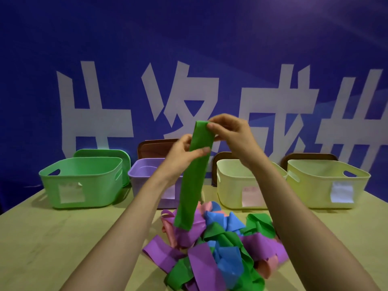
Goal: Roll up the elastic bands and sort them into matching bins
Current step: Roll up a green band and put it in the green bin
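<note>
Behind the pile of bands (220,244), the purple bin (142,171) was half hidden by the person's left forearm and by a hanging green band (195,175). The near edge of the pile was cut off by the bottom of the frame. Paper labels on the fronts of the four bins were too blurred to read, and the bin floors lay out of sight, so it could not be told whether anything was in them.

The bins stood in a row on the table (52,238) beyond the pile. The green bin (84,181) was far to the pile's left and the purple bin just behind its left side. The cream bin (235,185) stood behind its right side and the yellow bin (315,181) far to its right. A green lid (100,153) leaned behind the green bin, and a brown lid (155,148) stood behind the purple one. Other brown lids showed only as edges behind the cream and yellow bins.

Above the pile, the right hand (228,133) pinched the top end of the green band between thumb and fingers. The left hand (184,154) pinched it a little lower, thumb across the front. The band hung nearly straight, its lower end reaching the purple bands at the back of the pile. The heap itself mixed green, purple, blue and pink bands in loose loops. A blue banner (189,38) with large white characters filled the background.
</note>
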Demonstrator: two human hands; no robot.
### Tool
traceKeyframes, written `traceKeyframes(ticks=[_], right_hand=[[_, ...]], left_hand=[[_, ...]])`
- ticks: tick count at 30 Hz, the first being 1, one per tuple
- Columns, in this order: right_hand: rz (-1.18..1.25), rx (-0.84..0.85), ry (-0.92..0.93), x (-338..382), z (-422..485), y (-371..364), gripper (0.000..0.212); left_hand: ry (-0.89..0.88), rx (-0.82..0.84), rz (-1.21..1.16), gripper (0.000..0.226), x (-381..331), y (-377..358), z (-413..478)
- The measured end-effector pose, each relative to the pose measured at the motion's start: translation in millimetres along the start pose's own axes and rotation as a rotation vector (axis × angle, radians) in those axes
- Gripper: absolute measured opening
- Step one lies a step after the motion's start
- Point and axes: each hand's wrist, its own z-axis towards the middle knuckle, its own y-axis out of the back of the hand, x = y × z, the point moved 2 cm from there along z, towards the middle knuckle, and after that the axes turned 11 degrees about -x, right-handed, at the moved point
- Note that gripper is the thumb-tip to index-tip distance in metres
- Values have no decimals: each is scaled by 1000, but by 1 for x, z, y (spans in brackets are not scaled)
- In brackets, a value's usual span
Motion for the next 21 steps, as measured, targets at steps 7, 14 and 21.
traceKeyframes(ticks=[7, 14, 21], right_hand=[[22, -189, -28, 13, 54, 26, 11], [-46, 25, -75, 3, 39, 18, 5], [-75, 56, -33, 13, 28, 18, 4]], left_hand=[[178, 174, 121, 15, 95, -12, -12], [186, 369, 301, 31, 97, -11, -18], [79, 192, 39, 19, -6, -16, -11]])
